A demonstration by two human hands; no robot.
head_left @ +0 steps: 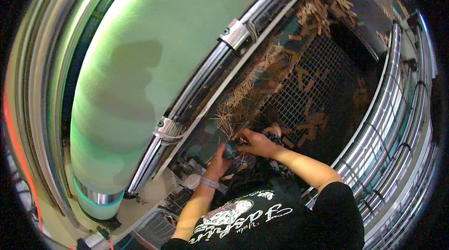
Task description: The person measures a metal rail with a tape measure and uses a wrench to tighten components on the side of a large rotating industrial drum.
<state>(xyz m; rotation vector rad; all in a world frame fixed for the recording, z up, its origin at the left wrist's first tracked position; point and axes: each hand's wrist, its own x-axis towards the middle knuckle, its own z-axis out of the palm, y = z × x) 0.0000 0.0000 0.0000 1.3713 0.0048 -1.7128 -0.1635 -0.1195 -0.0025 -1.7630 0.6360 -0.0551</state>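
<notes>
My left hand [217,164], with a pale band at its wrist, is closed at the side of a small dark teal object [230,151]. Coming from the right, my right hand [258,144] has its fingers curled in a pinch just beside that object. What lies between its fingertips is too small and dark to make out. Right ahead of both hands lies a heap of thin wooden sticks [229,113].
A large pale green roller [121,86] fills the left, with a steel rod in clamp blocks [235,34] along it. Beyond the hands are a dark floor grating [304,79] and scattered brown strips [315,14]. Chromed rails [381,147] curve along the right.
</notes>
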